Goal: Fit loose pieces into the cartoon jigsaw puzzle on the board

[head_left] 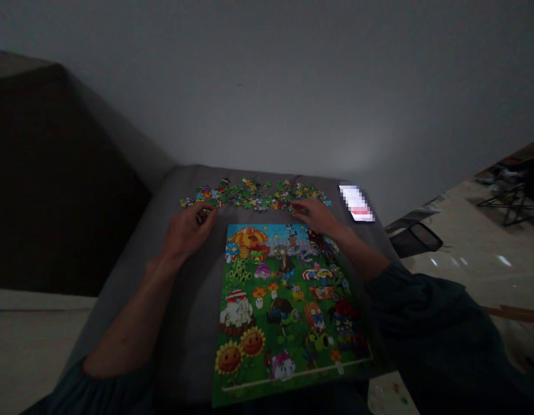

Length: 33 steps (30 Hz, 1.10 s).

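Note:
Loose jigsaw puzzle pieces [254,199] lie in a wide, mostly green heap across the far part of a grey cushioned surface. My left hand [190,229] is at the heap's left near side, its fingers curled and the thumb close to them; what they hold, if anything, is too dark to make out. Toward the heap's right, my right hand [315,215] pinches a puzzle piece at its near edge. Nearer to me lies a puzzle board [271,311] printed with cartoon sunflowers, mushrooms and other figures on green. My right forearm passes over its upper right side.
A phone with a lit, blurred screen [357,203] rests at the right of the grey surface [193,323]. Behind rises a pale wall [258,86]. A dark block-like shape [55,184] stands left. Beyond the right edge, a folding frame [515,202] stands on a shiny floor.

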{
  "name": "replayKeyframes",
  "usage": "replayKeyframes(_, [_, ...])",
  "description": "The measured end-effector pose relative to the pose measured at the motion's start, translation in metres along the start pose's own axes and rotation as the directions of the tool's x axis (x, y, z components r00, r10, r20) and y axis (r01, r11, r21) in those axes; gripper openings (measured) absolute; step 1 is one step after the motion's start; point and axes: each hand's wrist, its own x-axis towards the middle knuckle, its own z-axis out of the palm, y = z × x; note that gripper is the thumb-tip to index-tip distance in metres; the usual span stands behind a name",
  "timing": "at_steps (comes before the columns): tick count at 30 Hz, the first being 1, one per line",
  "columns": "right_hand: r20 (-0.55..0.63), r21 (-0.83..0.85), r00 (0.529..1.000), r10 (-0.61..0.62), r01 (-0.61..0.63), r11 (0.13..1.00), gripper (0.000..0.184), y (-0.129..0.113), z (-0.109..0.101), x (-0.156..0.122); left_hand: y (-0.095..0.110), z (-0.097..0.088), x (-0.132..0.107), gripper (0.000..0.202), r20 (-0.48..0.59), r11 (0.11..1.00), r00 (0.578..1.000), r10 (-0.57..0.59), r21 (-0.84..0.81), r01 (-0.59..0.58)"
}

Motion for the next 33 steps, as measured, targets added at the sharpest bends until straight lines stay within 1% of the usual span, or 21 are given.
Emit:
replayKeyframes(3, [-0.015,0.010,1.000,-0.014,0.014,1.000,0.037,-0.003,-0.008,-0.002,0.000,0.001,-0.001,0.041,0.022,1.000,0.999,0.030,-0.002,-0.030])
replayKeyframes(5, [-0.022,0.031,0.999,-0.033,0.034,0.999,0.035,-0.013,-0.016,-0.004,0.000,0.003,-0.003,0.039,0.049,0.999,0.997,0.054,-0.007,-0.054])
replayKeyframes(7, [-0.009,0.069,0.997,-0.079,0.079,0.994,0.033,-0.031,-0.021,-0.005,-0.002,0.005,-0.004,0.037,0.093,0.996,0.992,0.087,-0.014,-0.086])
replayKeyframes(9, [0.041,0.124,0.985,-0.165,0.159,0.980,0.033,-0.058,-0.021,-0.006,-0.003,0.007,-0.005,0.033,0.149,0.992,0.981,0.125,-0.026,-0.123])
replayKeyframes(11, [0.111,0.179,0.953,-0.281,0.258,0.949,0.029,-0.087,-0.016,-0.006,-0.003,0.009,-0.006,0.029,0.195,0.988,0.968,0.156,-0.038,-0.152])
replayKeyframes(14, [0.200,0.251,0.883,-0.424,0.373,0.893,0.026,-0.127,-0.002,-0.003,-0.002,0.009,-0.006,0.029,0.222,0.984,0.959,0.178,-0.048,-0.171])
replayKeyframes(17, [0.253,0.279,0.832,-0.494,0.427,0.860,0.023,-0.149,0.010,0.002,0.000,0.007,-0.007,0.029,0.218,0.983,0.959,0.181,-0.048,-0.175])
replayKeyframes(20, [0.282,0.264,0.814,-0.508,0.443,0.857,0.024,-0.156,0.017,0.008,0.001,0.005,-0.008,0.027,0.213,0.983,0.959,0.185,-0.048,-0.179])
replayKeyframes(27, [0.328,0.234,0.785,-0.525,0.470,0.851,0.031,-0.159,0.023,0.012,0.000,0.004,-0.011,0.024,0.201,0.977,0.956,0.212,-0.060,-0.204])
replayKeyframes(33, [0.354,0.195,0.786,-0.507,0.468,0.862,0.035,-0.163,0.024,0.013,0.000,0.003,-0.011,0.024,0.191,0.974,0.955,0.226,-0.066,-0.217])
